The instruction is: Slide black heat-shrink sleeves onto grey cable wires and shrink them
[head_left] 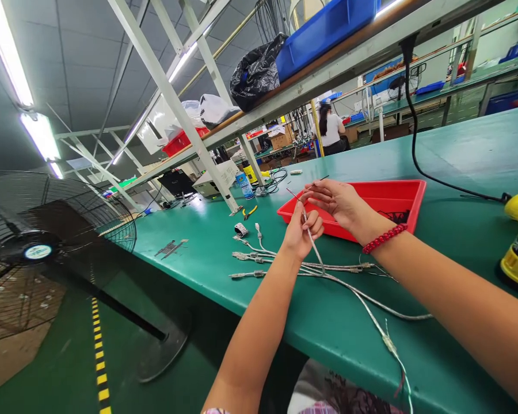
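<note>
The left hand (301,230) pinches a thin grey cable (313,244) upright above the green workbench (457,155), fingers closed on it. The right hand (334,200) (red bead bracelet at the wrist) seems to nip the cable's bare wire end, just before a shallow red plastic tray (397,198). More grey cables with connectors (259,259) lie beneath.

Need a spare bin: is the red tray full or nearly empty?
Nearly empty: the red tray shows mostly bare floor, with only a small dark tangle near the right wrist.
</note>
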